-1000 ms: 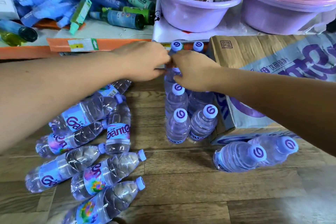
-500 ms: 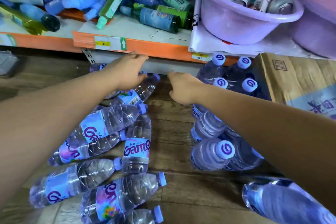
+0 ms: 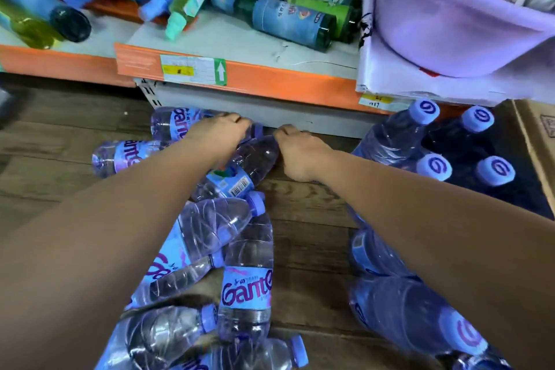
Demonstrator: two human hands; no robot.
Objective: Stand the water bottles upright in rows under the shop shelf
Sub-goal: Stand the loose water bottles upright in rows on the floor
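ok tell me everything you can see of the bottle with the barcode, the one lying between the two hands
The barcode bottle is clear, ribbed plastic, tinted purple, apparently full of water. It lies on its side on the wood floor, neck pointing up and right toward the shelf. Its label shows a white barcode patch and some colour print. The left hand covers its upper left side; the right hand closes at its neck end, hiding the cap. Its base rests against other lying bottles.

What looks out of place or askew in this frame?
Many water bottles lie jumbled on their sides on the floor, left of the upright bottles. On the shelf above, assorted bottles also lie tipped over.
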